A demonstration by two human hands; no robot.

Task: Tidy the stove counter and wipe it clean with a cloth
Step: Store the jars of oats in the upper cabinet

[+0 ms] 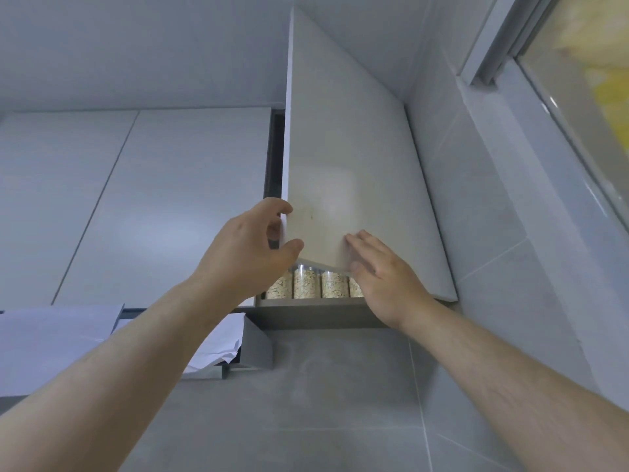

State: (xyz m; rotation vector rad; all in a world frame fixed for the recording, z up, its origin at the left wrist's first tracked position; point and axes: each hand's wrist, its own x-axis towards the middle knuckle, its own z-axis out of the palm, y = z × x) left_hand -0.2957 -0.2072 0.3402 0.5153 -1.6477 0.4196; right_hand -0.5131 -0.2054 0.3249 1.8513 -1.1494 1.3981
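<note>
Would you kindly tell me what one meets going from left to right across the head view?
Closed cupboard fronts → left hand gripping the open door → jars → right hand → tiled wall → window.

White wall cabinets (136, 199), one cabinet door (340, 148) ajar; grey tiled wall (340, 403); white ceiling (136, 46); window (578, 97) at right, yellowish daylight

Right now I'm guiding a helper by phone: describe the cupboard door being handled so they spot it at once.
From the window on the right wall, go left to the row of white wall cupboards. The door is the one nearest the tiled wall. Unlike its shut neighbours it stands ajar, with grain-filled jars showing below its lower edge.
</note>
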